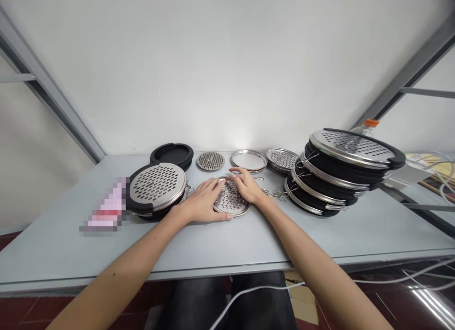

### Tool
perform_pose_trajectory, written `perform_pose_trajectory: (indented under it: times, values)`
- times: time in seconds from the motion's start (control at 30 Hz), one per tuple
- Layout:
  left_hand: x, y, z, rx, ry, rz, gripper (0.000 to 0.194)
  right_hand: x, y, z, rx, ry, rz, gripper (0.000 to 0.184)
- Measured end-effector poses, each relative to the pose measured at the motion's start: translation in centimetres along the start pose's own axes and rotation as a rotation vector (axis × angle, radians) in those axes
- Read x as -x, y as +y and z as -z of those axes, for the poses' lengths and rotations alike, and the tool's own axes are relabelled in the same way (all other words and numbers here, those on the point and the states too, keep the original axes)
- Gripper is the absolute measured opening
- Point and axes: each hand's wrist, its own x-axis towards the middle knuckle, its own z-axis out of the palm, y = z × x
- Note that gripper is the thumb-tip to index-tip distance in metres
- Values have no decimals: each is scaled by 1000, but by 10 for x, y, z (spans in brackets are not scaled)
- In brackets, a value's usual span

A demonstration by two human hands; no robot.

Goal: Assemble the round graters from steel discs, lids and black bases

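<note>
A round perforated metal disc point(232, 203) lies flat on the grey table point(220, 245) in front of me. My left hand point(204, 202) grips its left rim, thumb under the near edge and fingers over the top. My right hand point(247, 184) rests on the disc's far right edge with fingers curled on the rim. Small wire clips with chains point(275, 193) lie just right of my right hand.
Left stands a black tray with a perforated lid point(156, 189), behind it an empty black ring point(172, 155). Along the back lie a small disc point(210, 161), a metal ring point(249, 160) and stacked discs point(282, 159). A tilted stack of lidded trays point(337, 171) fills the right. A pink blurred item point(106, 208).
</note>
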Motion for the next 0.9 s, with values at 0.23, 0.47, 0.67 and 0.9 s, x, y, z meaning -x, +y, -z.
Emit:
perform_pose_trajectory:
  times: [0.23,0.47,0.67,0.9]
  values:
    - [2,0,2,-35,-27,-5,99,-4,-2,2,-86,91,-45,50]
    - [1,0,2,-44,0,11,88,-3,-6,6,35,53,6,41]
    - [-1,1,2,-44,71,105,75,0,-1,16,174,9,22,24]
    - [1,10,0,-52,51,94,98,0,2,23,122,-28,87,18]
